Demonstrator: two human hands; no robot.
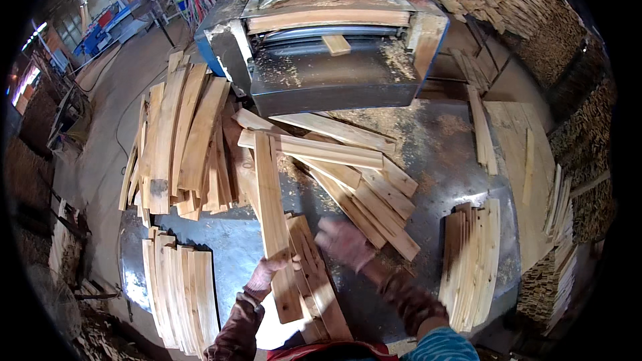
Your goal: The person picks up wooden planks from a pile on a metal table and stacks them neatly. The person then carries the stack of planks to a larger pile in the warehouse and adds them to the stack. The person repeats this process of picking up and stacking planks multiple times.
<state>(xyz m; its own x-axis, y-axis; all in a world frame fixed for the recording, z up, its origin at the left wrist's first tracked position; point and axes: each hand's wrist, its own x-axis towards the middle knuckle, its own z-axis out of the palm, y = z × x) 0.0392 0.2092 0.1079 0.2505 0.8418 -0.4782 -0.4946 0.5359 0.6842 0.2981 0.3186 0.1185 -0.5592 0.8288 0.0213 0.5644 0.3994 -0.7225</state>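
Your left hand (269, 273) was wrapped around a long plank (270, 204), nearer its close end; your right hand (344, 242), blurred just to the right, appeared to hold nothing, though its finger spread could not be told. Handling the plank well likely meant a firm left grip, with the right hand steadying the longer portion beyond. Its long axis ran away from you, the far end angled slightly left.
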